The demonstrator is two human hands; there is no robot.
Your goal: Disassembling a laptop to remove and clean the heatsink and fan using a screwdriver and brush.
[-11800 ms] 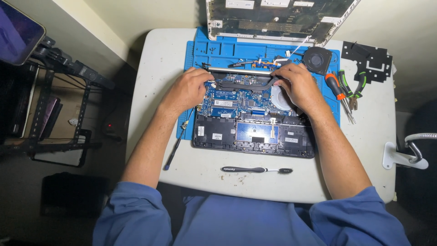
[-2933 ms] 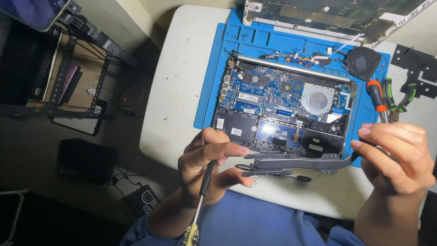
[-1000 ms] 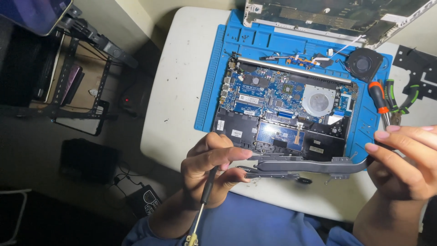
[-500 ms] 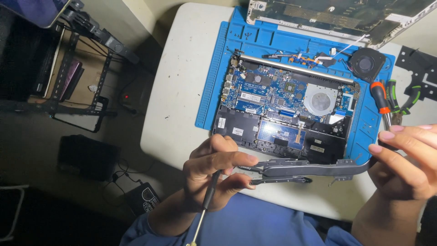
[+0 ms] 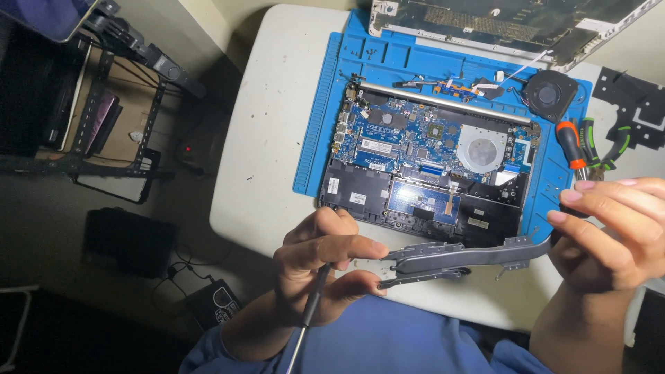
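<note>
The right hand [image 5: 609, 232] runs off the right edge, so its outer fingers and where exactly they pinch the heat pipe [image 5: 460, 257] cannot be made out; the lower end of the screwdriver [image 5: 308, 315] is cut off at the near edge, and the lid [image 5: 512, 21] at the far edge is only partly in view. The heat pipe is a long, flat, dark grey metal strip, slightly curved, with small bracket tabs at its left end and a bend at the right. It is held in the air just near of the open laptop [image 5: 429, 173], which lies on a blue mat [image 5: 318, 125] on the white table [image 5: 270, 104]. The left hand [image 5: 322, 266] is closed on the pipe's left end between thumb and fingertips, with the screwdriver tucked in its palm. The right hand is curled around the pipe's right end.
</note>
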